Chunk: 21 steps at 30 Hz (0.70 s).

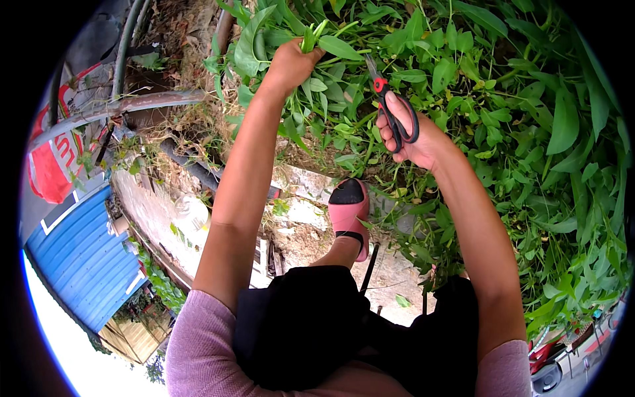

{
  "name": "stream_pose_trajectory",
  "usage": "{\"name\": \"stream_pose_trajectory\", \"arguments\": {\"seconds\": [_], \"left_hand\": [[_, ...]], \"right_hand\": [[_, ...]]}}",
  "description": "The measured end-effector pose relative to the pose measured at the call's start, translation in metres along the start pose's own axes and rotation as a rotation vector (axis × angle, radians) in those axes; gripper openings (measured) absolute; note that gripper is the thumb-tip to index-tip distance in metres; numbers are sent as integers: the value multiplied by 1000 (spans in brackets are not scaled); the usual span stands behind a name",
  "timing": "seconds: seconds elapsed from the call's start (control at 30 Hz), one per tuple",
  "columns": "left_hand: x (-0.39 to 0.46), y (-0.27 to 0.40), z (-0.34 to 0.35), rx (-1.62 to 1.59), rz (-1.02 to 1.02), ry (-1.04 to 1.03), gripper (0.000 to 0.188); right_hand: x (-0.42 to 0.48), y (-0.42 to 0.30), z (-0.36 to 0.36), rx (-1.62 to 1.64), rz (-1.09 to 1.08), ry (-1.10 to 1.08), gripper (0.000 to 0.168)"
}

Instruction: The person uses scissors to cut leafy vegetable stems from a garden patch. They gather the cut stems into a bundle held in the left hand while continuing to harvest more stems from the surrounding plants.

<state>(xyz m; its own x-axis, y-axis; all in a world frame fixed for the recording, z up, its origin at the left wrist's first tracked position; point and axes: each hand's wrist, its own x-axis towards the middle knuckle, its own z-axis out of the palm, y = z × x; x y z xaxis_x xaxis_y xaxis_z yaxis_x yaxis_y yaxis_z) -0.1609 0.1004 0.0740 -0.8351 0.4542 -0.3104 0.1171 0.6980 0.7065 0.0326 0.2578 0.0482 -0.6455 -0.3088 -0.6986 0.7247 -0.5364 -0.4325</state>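
A bunch of leafy green stems point(308, 39) is gripped in my left hand point(291, 67), with pale cut ends poking up past the fingers. My right hand point(414, 134) holds a pair of scissors point(381, 87) with black handles and red trim, thumb through one loop. The blades point up and away among the stems, near a cut stem end at their tip. Whether the blades are fully closed is hard to tell. Dense green leafy plants point(446, 74) surround both hands.
A rusty metal pipe point(149, 101) crosses at left, near a red bag point(49, 168) bearing writing. A clear plastic container point(191, 211) lies on the concrete. My foot in a pink shoe point(349, 213) rests at the bed's edge. A blue corrugated metal sheet point(87, 258) shows at far left.
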Motion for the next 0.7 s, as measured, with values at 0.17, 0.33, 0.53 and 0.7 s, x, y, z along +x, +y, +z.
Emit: {"name": "stream_pose_trajectory", "arguments": {"seconds": [0.17,0.33,0.53,0.7], "left_hand": [[6,-12,-2,-303,-135,-3,25],[7,-6,0,-350,-137,-27,23],[2,-2,-4,-338,-110,-59,23],[-6,9,-3,-257,-107,-72,22]], "right_hand": [[-19,12,1,97,90,-103,66],[-14,8,4,152,115,-132,67],[-9,5,4,121,118,-153,66],[-2,7,6,161,94,-115,64]]}}
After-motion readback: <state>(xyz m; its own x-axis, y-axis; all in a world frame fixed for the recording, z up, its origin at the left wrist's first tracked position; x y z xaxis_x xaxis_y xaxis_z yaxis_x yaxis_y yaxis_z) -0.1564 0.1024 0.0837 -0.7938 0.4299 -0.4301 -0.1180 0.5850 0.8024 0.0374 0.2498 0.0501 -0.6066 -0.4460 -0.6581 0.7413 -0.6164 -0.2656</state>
